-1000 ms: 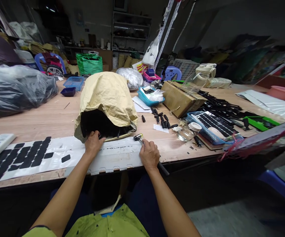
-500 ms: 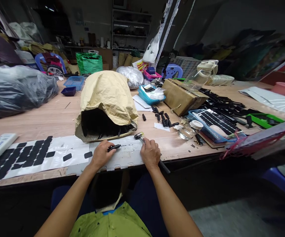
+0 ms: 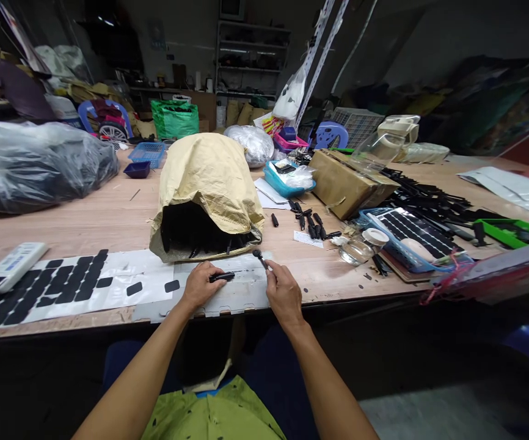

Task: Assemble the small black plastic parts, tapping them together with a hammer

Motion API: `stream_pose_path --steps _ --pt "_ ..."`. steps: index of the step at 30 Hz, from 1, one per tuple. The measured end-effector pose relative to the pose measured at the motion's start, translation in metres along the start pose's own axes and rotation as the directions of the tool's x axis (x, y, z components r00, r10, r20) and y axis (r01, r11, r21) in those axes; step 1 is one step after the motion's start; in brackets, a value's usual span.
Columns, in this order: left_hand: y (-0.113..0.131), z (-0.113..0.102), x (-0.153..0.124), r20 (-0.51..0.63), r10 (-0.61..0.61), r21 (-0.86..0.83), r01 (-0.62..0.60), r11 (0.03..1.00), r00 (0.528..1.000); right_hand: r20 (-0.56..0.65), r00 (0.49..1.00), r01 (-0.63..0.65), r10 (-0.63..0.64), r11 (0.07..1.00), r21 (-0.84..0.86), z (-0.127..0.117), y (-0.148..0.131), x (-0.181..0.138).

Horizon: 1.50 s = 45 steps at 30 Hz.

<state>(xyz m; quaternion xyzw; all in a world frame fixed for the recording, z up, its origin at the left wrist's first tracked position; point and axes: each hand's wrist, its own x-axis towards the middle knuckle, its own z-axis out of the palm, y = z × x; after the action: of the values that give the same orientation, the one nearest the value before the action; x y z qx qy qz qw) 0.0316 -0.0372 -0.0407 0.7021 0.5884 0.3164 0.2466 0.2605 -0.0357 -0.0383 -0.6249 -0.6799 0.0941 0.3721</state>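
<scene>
My left hand is closed around a small black handle-shaped piece, from which something thin and dark seems to extend to the right. It rests low over a grey-white board at the table's front edge. In my right hand is a small hammer, its dark head pointing up and away over the board's right end. The hammer head is apart from the black piece. Just beyond both hands lies a tan sack, its mouth facing me with dark pieces inside.
White sheets with black stickers lie at left beside a white device. To the right are loose black handles, a clear jar, a cardboard box and a blue basket. A person is at far left.
The whole view has shifted slightly to the right. In my right hand the hammer has turned, its head now showing dark instead of yellowish. My left hand still holds the black piece over the board.
</scene>
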Motion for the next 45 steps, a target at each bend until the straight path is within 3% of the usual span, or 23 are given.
stream_pose_path --steps 3,5,16,23,26,29,31,34,38,45 --pt "0.001 0.001 0.000 -0.010 -0.015 -0.017 0.015 1.000 1.000 0.088 0.992 0.066 -0.090 0.967 0.247 0.000 -0.019 -0.015" --pt "0.001 0.001 0.000 -0.010 -0.024 -0.019 0.024 1.000 1.000 0.144 0.983 0.067 -0.113 0.954 0.292 0.000 -0.030 -0.023" --pt "0.002 0.003 0.002 -0.016 -0.039 0.007 0.039 0.999 0.999 0.184 0.980 0.042 -0.081 0.977 0.208 0.001 -0.041 -0.029" --pt "0.005 0.001 0.000 -0.002 -0.034 0.007 0.034 0.999 0.999 0.207 0.968 0.096 -0.145 0.969 0.229 0.006 -0.053 -0.034" --pt "0.005 0.001 0.000 -0.001 -0.034 0.010 0.034 0.999 0.999 0.249 0.959 0.085 -0.136 0.975 0.205 0.009 -0.050 -0.034" --pt "0.004 0.001 0.001 0.002 -0.039 0.004 0.039 0.999 0.999 0.195 0.976 0.056 -0.095 0.979 0.199 0.005 -0.039 -0.024" --pt "0.005 0.001 0.001 -0.001 -0.045 0.007 0.045 0.999 0.999 0.123 0.992 0.016 -0.033 0.991 0.132 0.000 -0.027 -0.013" --pt "0.006 0.001 0.000 -0.002 -0.049 0.020 0.049 0.999 0.999 0.025 0.994 -0.103 0.107 0.986 -0.129 -0.007 -0.005 0.007" --pt "0.006 0.002 -0.001 -0.003 -0.045 0.038 0.045 0.998 0.999 0.041 0.982 -0.149 0.182 0.899 -0.413 -0.005 0.019 0.024" --pt "0.009 -0.004 0.000 -0.007 -0.019 -0.008 0.019 1.000 1.000 -0.073 0.992 -0.123 0.101 0.866 -0.484 0.011 0.026 0.020"
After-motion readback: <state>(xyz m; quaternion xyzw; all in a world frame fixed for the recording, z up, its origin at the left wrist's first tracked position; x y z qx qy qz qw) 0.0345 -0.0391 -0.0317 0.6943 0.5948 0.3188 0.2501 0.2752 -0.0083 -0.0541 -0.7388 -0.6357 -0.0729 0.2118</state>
